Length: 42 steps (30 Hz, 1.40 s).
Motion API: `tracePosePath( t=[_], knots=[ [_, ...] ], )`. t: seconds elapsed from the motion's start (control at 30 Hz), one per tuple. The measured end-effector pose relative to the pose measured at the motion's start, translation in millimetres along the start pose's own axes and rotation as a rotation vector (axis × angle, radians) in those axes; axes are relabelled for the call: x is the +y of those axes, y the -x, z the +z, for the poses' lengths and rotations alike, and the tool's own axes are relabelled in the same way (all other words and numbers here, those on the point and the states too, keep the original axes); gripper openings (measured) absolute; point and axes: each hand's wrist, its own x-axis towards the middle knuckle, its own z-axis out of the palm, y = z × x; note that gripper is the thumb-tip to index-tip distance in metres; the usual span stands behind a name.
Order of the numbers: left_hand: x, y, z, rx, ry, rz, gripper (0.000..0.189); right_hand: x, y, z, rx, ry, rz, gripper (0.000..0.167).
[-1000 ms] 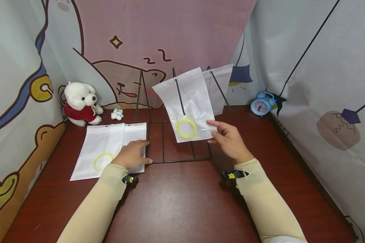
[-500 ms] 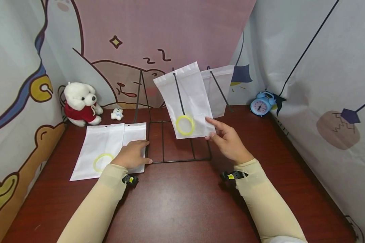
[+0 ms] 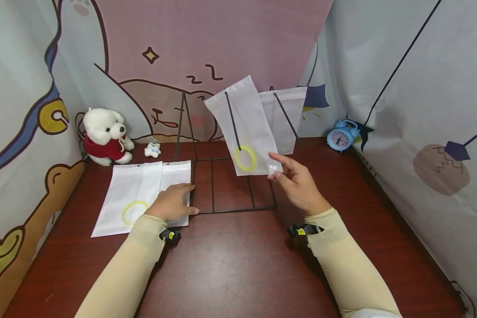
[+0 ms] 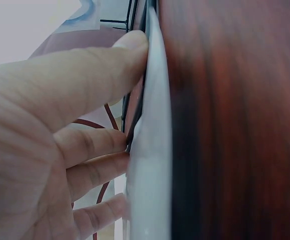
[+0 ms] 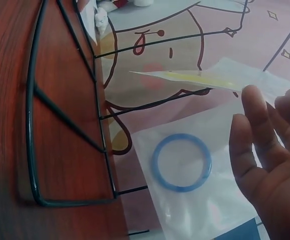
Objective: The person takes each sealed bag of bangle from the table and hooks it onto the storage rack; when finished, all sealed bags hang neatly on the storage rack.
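Observation:
My right hand (image 3: pixel 300 185) pinches the lower right corner of a white zip bag (image 3: pixel 244 119) between thumb and fingers. A yellow ring (image 3: pixel 244 159) shows near the bag's bottom. The bag hangs tilted on the middle hook of a black wire rack (image 3: pixel 234 211); in the right wrist view the yellow-ring bag (image 5: pixel 200 79) appears edge-on. On the right hook hangs another bag, with a blue ring (image 5: pixel 181 162). My left hand (image 3: pixel 171 201) rests on the rack's left front corner, thumb and fingers spread along the rail. It overlaps the white bags (image 3: pixel 115 194) lying on the table.
A white plush bear (image 3: pixel 105 137) in red sits at the back left, a tiny white figure (image 3: pixel 153 149) beside it. At the back right stands a blue alarm clock (image 3: pixel 339 140). Printed cloth walls enclose the reddish-brown table (image 3: pixel 238 265). The rack's left hook (image 3: pixel 181 123) carries no bag.
The yellow-ring bag has risen slightly and slid farther back along the middle hook, its lower end swinging with the right hand's small push. My left hand stays in place.

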Motion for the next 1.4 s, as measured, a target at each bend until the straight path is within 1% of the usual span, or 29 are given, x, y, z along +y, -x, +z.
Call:
tracePosePath(
  t=[0.1, 0.23, 0.63, 0.77, 1.0, 1.27, 1.4],
  knots=[
    [0.5, 0.2, 0.1, 0.001, 0.001, -0.002, 0.083, 0.7, -0.9, 0.0, 0.002, -0.011, 0.001, 0.056],
    [0.6, 0.5, 0.1, 0.005, 0.001, 0.0, 0.082, 3.8, -2.1, -0.7, -0.014, -0.018, 0.021, 0.058],
    [1.2, 0.2, 0.0, 0.005, -0.005, 0.004, 0.083, 21.3, -3.9, -2.7, -0.128, -0.097, 0.123, 0.07],
    [0.1, -0.3, 0.7, 0.002, -0.015, 0.007, 0.083, 24.5, -4.8, -2.6, -0.149, -0.113, 0.153, 0.072],
    [-1.2, -0.6, -0.1, 0.002, -0.013, 0.006, 0.081, 27.2, -5.1, -3.0, -0.151, -0.097, 0.138, 0.073],
    [-0.8, 0.0, -1.1, 0.001, -0.011, 0.008, 0.081, 28.6, -4.8, -2.1, -0.143, -0.124, 0.126, 0.074],
    [-1.4, -0.7, -0.7, -0.005, -0.013, 0.006, 0.082, 29.8, -5.3, -2.3, -0.135, -0.112, 0.115, 0.074]
  ],
)
